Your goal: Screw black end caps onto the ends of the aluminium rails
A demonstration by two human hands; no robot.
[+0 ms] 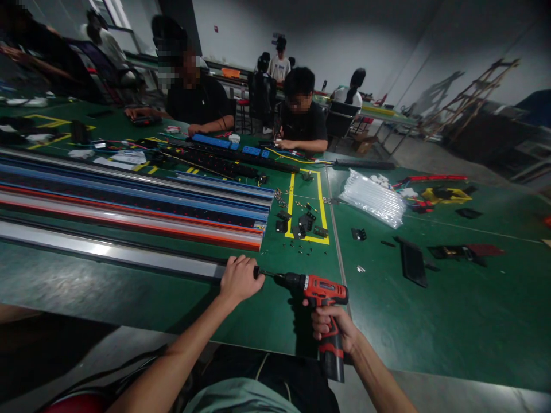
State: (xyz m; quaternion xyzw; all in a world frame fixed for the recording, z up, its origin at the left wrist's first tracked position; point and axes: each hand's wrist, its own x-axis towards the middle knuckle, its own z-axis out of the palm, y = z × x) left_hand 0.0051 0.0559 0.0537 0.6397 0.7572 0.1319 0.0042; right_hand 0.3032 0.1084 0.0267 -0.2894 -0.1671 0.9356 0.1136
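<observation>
My right hand (329, 324) is wrapped round the grip of a red and black cordless drill (325, 291). The drill lies level, its long bit pointing left at the end of a long metal profile (172, 258). My left hand (241, 278) is closed over that end, where a small black end piece (256, 272) shows between thumb and fingers. The bit's tip reaches this black piece; whether it sits in a screw I cannot tell. Behind my left hand, several black brackets (306, 221) and small screws (300, 249) lie scattered on the table.
More long profiles in blue, black and orange (129, 215) lie side by side on the green table (451, 321). A clear plastic bag (373, 198), a black flat object (413, 263) and a yellow and black item (445, 196) are to the right. Co-workers (301, 115) sit across the table.
</observation>
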